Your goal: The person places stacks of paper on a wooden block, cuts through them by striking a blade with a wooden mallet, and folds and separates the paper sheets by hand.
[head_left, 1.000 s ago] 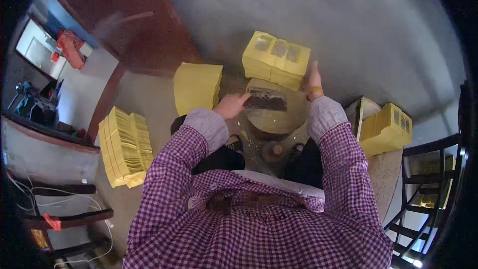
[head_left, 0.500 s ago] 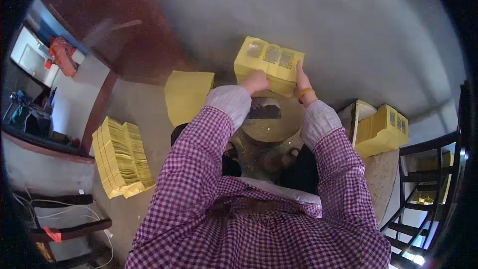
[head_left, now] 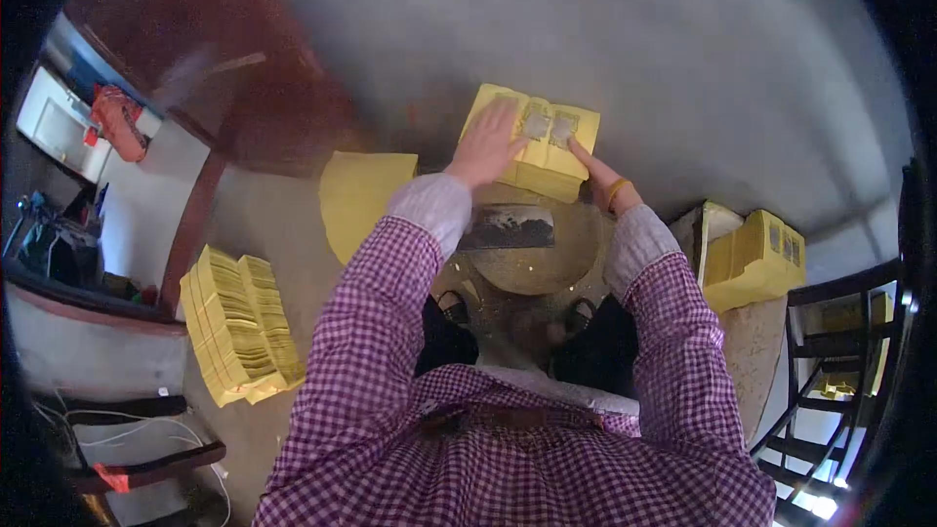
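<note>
The view is dim and warped at its edges

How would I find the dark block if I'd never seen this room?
Look for the round surface just beyond the person's feet. Near its far side, in front of the yellow stack that the left hand rests on, lies an oblong block. It is blackish with a patchy grey top; the neighbouring stacks are yellow.

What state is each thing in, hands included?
Left hand, open, laid on the stack
Right hand, at the stack's right edge, grip unclear
Middle yellow stack, marked on top
Dark block, lying flat
Plain yellow pile, top unmarked
Leftmost bundle, tied, edges fanned
</note>
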The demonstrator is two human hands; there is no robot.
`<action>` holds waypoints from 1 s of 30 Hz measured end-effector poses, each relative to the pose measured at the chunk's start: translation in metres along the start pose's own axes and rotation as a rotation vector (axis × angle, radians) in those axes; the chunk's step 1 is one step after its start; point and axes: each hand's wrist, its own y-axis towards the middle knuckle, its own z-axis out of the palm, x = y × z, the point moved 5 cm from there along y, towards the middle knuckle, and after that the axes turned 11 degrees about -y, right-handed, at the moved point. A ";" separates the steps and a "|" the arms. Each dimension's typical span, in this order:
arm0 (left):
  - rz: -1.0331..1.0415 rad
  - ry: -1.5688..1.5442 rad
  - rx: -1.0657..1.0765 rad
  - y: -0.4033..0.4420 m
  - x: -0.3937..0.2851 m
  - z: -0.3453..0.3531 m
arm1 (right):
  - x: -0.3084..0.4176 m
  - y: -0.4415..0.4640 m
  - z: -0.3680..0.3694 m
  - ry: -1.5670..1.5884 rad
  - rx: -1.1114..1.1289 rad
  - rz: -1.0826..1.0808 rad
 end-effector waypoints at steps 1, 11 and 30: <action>0.003 0.000 0.000 0.000 0.005 0.003 | 0.006 -0.002 0.001 -0.092 -0.076 -0.056; 0.099 -0.037 -0.110 -0.013 0.023 0.008 | -0.004 0.009 0.019 0.231 0.039 -0.038; 0.062 -0.094 -0.147 -0.019 0.040 0.006 | 0.025 -0.012 0.024 0.397 0.001 -0.092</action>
